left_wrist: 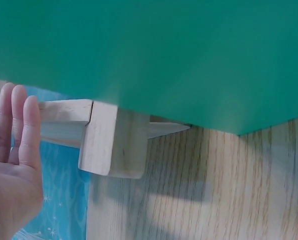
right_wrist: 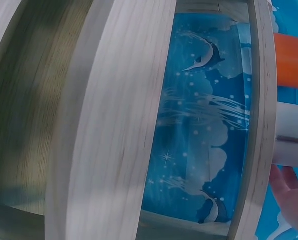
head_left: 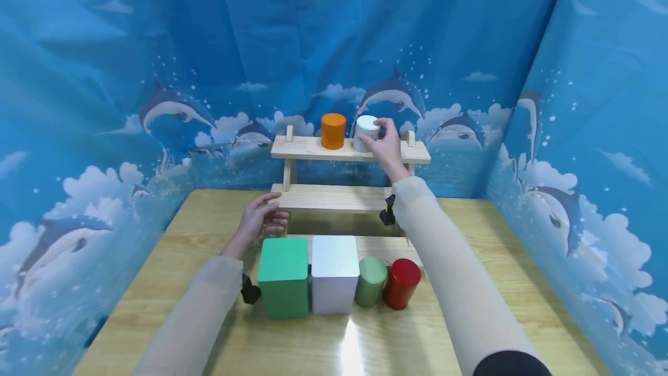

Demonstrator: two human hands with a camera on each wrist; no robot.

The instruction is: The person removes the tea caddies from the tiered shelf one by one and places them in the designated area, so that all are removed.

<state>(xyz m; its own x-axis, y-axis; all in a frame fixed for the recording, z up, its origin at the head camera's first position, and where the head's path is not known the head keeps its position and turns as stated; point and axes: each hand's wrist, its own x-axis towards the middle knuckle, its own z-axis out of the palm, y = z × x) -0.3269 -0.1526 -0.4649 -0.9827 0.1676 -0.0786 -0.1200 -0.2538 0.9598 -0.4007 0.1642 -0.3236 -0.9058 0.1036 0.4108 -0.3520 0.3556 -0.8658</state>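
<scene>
My right hand (head_left: 388,148) grips a white cylinder (head_left: 364,134), thumb at its near side and fingers at its right. The cylinder's base is right at the top board of a wooden three-tier shelf (head_left: 334,197). An orange cylinder (head_left: 333,132) stands on that board just to the left. In the right wrist view the white cylinder (right_wrist: 291,130) shows beyond the board's edge, fingers beside it. My left hand (head_left: 257,219) is at the left end of the middle board, its fingers extended. The left wrist view shows those fingers (left_wrist: 29,125) straight, holding nothing.
In front of the shelf, on the wooden table (head_left: 172,283), a green box (head_left: 283,283), a white box (head_left: 334,283), a light green cylinder (head_left: 369,289) and a red cylinder (head_left: 400,289) stand in a row. A blue dolphin-print curtain (head_left: 250,33) hangs behind.
</scene>
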